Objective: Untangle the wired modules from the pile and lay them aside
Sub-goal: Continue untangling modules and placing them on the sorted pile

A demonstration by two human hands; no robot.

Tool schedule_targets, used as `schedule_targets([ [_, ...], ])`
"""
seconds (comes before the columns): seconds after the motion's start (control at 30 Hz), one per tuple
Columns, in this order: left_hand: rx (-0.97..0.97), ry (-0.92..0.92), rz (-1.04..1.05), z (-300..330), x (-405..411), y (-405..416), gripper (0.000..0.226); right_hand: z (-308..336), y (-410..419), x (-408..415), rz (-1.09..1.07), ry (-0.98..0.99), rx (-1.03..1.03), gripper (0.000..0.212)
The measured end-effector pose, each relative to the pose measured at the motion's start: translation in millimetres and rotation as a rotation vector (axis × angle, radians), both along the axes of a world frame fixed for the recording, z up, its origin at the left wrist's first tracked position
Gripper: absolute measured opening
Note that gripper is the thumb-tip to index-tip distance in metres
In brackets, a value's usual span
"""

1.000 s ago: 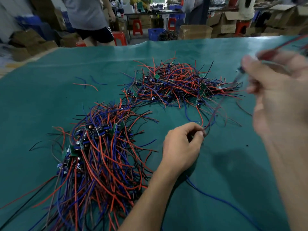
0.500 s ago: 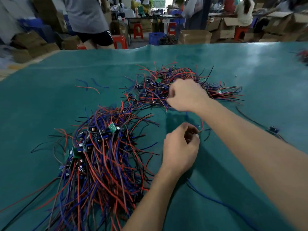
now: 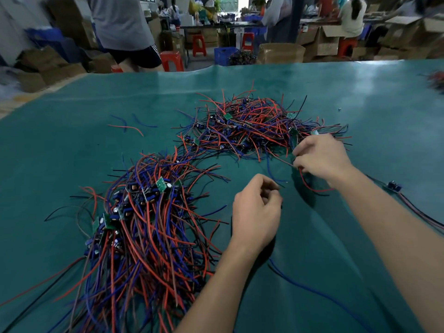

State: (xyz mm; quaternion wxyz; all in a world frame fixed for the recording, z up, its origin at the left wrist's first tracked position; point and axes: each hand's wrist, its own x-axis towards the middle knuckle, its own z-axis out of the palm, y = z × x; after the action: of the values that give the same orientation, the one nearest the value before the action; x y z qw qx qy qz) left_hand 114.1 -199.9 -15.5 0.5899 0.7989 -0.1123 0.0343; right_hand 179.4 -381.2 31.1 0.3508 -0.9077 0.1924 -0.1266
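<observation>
A tangled pile (image 3: 249,126) of small green modules with red, blue and black wires lies at the middle back of the green table (image 3: 72,145). A larger sorted bundle (image 3: 144,224) spreads at the front left. My right hand (image 3: 320,157) pinches wires at the tangled pile's right edge, and a red wire (image 3: 310,186) loops below it. My left hand (image 3: 257,210) hovers mid-table with fingers curled; whether it holds a thin wire I cannot tell. One module (image 3: 394,187) with its wires lies apart at the right, beside my right forearm.
Loose red and blue wires (image 3: 127,126) lie at the back left. A blue wire (image 3: 312,292) runs along the front. Another wire heap (image 3: 436,81) shows at the far right edge. Beyond the table stand a person (image 3: 125,32), stools and cardboard boxes.
My right hand has moved right, from the pile's front middle to its right edge, and now pinches wires there. My left hand has stayed about in place.
</observation>
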Motion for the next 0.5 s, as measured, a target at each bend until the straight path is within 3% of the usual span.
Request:
schedule_targets([
  [0.1,-0.022,-0.002,0.022,-1,1,0,0.009,7,2,-21,-0.008,-0.158,0.548,0.02],
  [0.2,-0.02,-0.035,0.03,1,0,-1,0.015,10,18,-53,0.101,-0.245,0.826,0.025],
  [0.33,-0.074,-0.034,0.015,2,-1,1,0.029,1,48,-83,0.169,-0.256,0.736,0.028],
  [0.5,-0.094,0.015,0.042,3,2,1,0.02,-7,58,-90,0.251,-0.163,0.653,0.031],
])
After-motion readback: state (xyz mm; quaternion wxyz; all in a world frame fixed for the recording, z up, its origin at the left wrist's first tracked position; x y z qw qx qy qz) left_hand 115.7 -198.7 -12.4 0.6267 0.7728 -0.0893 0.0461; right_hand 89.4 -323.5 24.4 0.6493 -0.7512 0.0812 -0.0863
